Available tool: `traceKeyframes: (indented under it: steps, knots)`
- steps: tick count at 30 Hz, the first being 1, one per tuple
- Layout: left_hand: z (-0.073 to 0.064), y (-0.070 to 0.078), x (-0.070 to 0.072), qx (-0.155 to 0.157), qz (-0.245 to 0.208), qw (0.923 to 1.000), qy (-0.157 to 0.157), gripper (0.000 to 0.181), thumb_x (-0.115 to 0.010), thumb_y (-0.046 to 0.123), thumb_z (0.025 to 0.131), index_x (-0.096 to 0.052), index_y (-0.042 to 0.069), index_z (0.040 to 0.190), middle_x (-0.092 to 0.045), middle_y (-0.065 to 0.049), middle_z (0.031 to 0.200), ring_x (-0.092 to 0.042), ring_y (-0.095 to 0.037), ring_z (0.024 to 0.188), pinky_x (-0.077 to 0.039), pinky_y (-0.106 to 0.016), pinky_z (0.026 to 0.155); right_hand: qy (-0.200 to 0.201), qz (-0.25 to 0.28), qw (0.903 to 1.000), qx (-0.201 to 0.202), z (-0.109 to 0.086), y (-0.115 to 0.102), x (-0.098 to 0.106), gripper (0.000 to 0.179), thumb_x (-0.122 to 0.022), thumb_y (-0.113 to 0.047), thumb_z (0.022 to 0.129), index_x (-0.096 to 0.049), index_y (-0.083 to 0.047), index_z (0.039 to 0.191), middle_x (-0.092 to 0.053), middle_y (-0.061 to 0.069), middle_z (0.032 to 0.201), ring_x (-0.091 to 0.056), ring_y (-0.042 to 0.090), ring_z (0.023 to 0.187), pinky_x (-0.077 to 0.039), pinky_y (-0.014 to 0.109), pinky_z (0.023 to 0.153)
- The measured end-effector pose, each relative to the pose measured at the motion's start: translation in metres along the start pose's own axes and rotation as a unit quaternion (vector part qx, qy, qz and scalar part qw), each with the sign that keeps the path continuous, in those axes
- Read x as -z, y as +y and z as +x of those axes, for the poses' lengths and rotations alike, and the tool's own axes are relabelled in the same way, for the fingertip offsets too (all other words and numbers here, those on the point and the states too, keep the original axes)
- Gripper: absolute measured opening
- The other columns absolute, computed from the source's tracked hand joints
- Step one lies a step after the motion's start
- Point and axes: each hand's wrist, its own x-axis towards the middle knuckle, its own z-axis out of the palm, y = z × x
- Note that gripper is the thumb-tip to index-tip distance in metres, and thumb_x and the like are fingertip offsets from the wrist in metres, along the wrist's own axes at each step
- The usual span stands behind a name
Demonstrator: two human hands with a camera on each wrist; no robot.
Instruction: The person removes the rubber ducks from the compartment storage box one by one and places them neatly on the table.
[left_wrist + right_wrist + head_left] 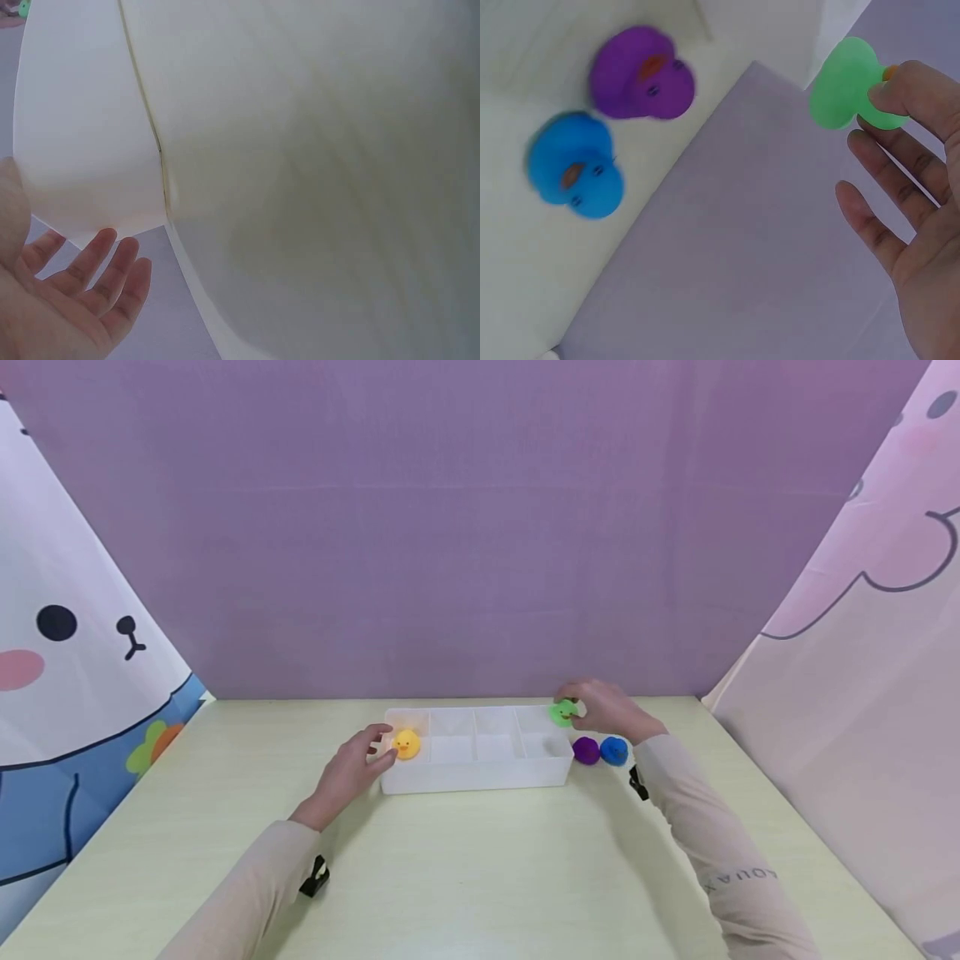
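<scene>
A white compartment box (480, 775) stands on the table. In its leftmost section lies a yellow rubber duck (407, 744). My left hand (352, 770) is at the box's left end, thumb toward the front corner and fingers toward the back; in the left wrist view its fingers are spread and loosely bent beside the end wall. Between thumb and fingers, my right hand (606, 710) pinches a green rubber duck (847, 82) above the rightmost section. A purple rubber duck (641, 75) and a blue rubber duck (576, 166) sit just right of the box.
The pale wooden table (465, 877) runs back to a purple cloth backdrop (450, 527). Cartoon-printed curtains (90, 693) hang at the left and right sides.
</scene>
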Motion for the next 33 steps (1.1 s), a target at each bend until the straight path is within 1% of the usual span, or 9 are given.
traceKeyframes:
  steps: [7,14,18,27,33]
  knots:
    - [0.0,0.001,0.001,0.0,-0.002,1.0,0.001,0.046,-0.056,0.026,0.089,-0.045,0.009,0.13,-0.055,-0.019,0.123,-0.057,-0.035,0.104,-0.049,-0.046,0.078,0.016,-0.005,0.9998,0.008,-0.016,0.02,0.0,0.034,-0.07,-0.003,0.071,-0.065,-0.008,0.104,-0.065,0.005,0.1,-0.058,0.021,0.087,-0.049,0.038,0.075]
    - [-0.001,0.002,0.001,0.003,-0.003,1.0,-0.003,0.047,-0.055,0.028,0.089,-0.044,0.01,0.131,-0.055,-0.018,0.122,-0.057,-0.034,0.104,-0.049,-0.046,0.077,0.024,-0.01,0.9996,0.009,-0.03,0.039,-0.002,0.031,-0.07,-0.003,0.07,-0.066,-0.007,0.101,-0.064,0.003,0.093,-0.056,0.018,0.083,-0.049,0.036,0.073]
    - [-0.001,0.003,0.001,0.003,-0.003,1.0,-0.005,0.047,-0.055,0.029,0.089,-0.044,0.009,0.131,-0.055,-0.018,0.123,-0.056,-0.034,0.104,-0.049,-0.046,0.078,0.027,-0.012,0.9995,-0.001,-0.04,0.05,-0.004,0.03,-0.071,-0.003,0.07,-0.066,-0.006,0.099,-0.064,0.003,0.092,-0.057,0.019,0.083,-0.049,0.037,0.074]
    - [-0.001,0.001,0.0,-0.002,-0.005,1.0,-0.003,0.047,-0.056,0.028,0.089,-0.044,0.009,0.131,-0.055,-0.018,0.122,-0.056,-0.034,0.104,-0.05,-0.045,0.076,0.031,-0.001,0.9993,-0.022,-0.062,0.074,-0.006,0.032,-0.069,0.0,0.068,-0.065,-0.002,0.1,-0.064,0.007,0.092,-0.06,0.027,0.087,-0.05,0.042,0.075]
    - [-0.001,0.001,0.0,0.0,-0.006,1.0,-0.005,0.047,-0.055,0.028,0.089,-0.044,0.01,0.131,-0.055,-0.018,0.122,-0.056,-0.033,0.104,-0.05,-0.044,0.075,0.028,0.002,0.9989,-0.039,-0.073,0.089,-0.01,0.032,-0.069,0.001,0.069,-0.065,-0.001,0.101,-0.065,0.007,0.093,-0.059,0.025,0.086,-0.05,0.042,0.075]
